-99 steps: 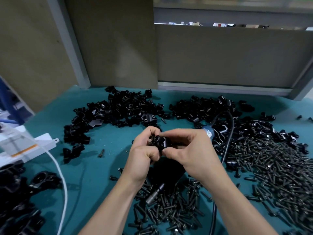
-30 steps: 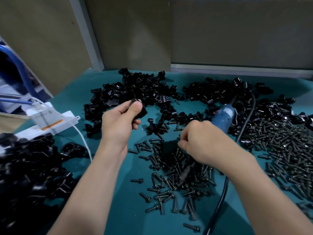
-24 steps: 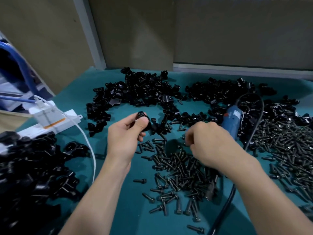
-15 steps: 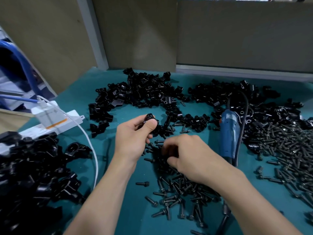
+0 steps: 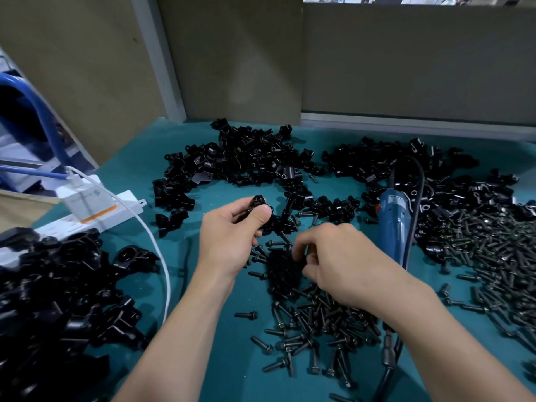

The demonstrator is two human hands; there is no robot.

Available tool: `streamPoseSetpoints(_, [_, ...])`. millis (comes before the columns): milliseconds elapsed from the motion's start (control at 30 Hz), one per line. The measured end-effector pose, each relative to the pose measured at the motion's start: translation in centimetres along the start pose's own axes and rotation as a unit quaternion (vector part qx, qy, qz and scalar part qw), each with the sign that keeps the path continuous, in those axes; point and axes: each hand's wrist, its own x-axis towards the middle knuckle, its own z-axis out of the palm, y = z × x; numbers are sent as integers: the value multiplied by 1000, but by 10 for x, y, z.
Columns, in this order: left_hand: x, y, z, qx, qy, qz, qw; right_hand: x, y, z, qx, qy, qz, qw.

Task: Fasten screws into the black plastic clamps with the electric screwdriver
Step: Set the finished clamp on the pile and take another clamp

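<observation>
Observed: left hand point(image 5: 229, 239), left of the electric screwdriver point(image 5: 393, 224), bare. Right hand point(image 5: 339, 262), just beside the electric screwdriver, likewise bare. Left forearm point(image 5: 179, 329) and right forearm point(image 5: 435, 329) uncovered down to the lower frame edge.

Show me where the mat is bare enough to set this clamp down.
Bare mat lies near the front, between the left forearm and the loose screws. Another patch sits behind the left hand, bordered by the clamp pile. A third lies between the white cable and the forearm. Crowded: the right screw spread and the front-left clamp heap.
</observation>
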Motion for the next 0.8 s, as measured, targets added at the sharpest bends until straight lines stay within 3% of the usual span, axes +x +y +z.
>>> streamPoseSetpoints(200, [-1,1,0,-2,-4,-8,1000,-6,3,-12,-66,-34,15,997])
streamPoseSetpoints(333, [-1,2,-1,-3,-6,-13,1000,-4,5,-15,-54,14,25,998])
streamPoseSetpoints(467, [-4,-1,-2,7,-20,-1,1000,0,9,-17,50,60,14,997])
streamPoseSetpoints(667, [-5,-5,1,37,-55,23,998,5,17,-16,176,63,-3,982])
streamPoseSetpoints(800, [-5,-6,3,82,-69,43,993,10,23,-15,238,136,-6,962])
